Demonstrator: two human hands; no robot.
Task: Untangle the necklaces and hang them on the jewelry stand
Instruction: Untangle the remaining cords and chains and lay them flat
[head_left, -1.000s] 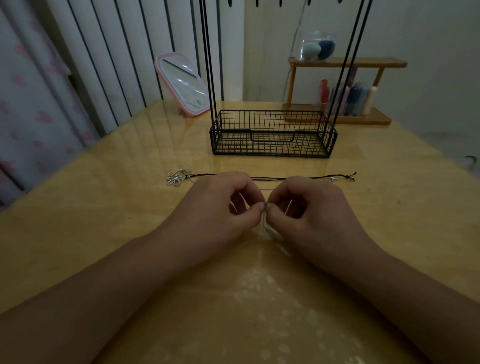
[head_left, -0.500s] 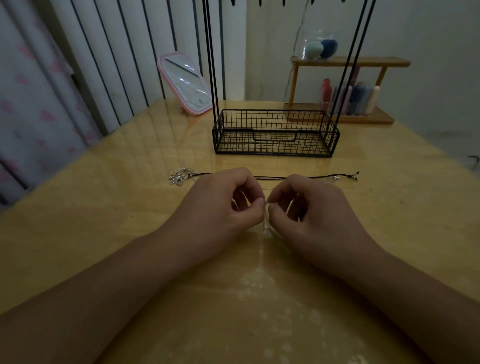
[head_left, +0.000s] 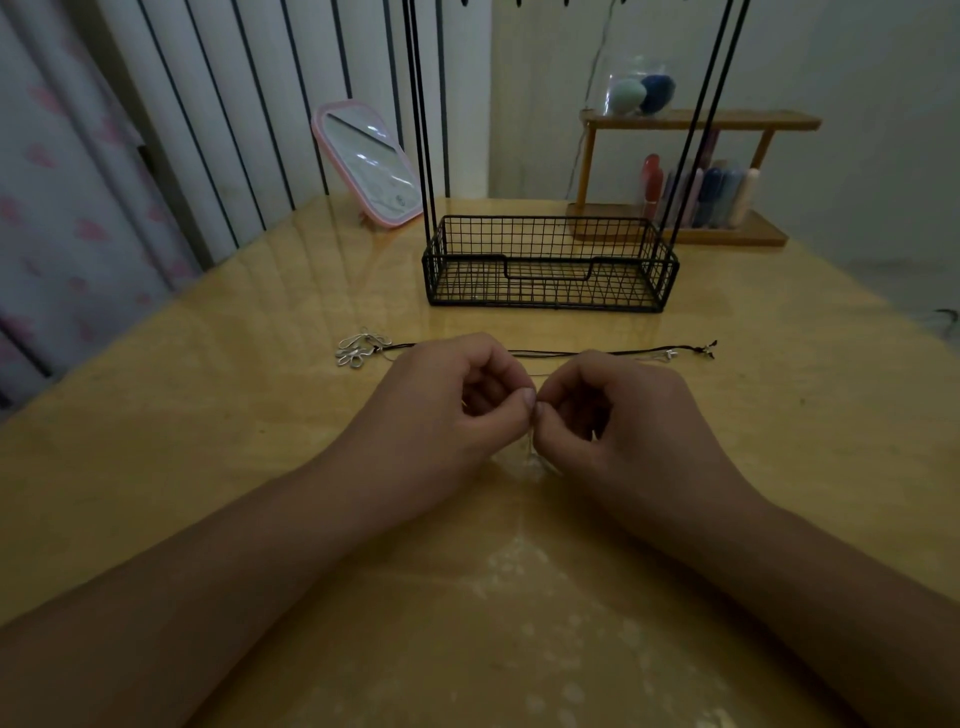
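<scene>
Left hand (head_left: 457, 410) and right hand (head_left: 618, 415) meet fingertip to fingertip, both pinching a thin silver chain (head_left: 532, 452) just above tabletop (head_left: 208, 415). Black cord necklace (head_left: 597, 353) lies behind them; wire jewelry stand (head_left: 550, 265) farther back.

Top of jewelry stand (head_left: 545, 260) cut off by upper edge. Thin chain (head_left: 531, 452) between fingertips too fine and dim to follow. Middle of black cord necklace (head_left: 597, 353) hidden behind hands.
</scene>
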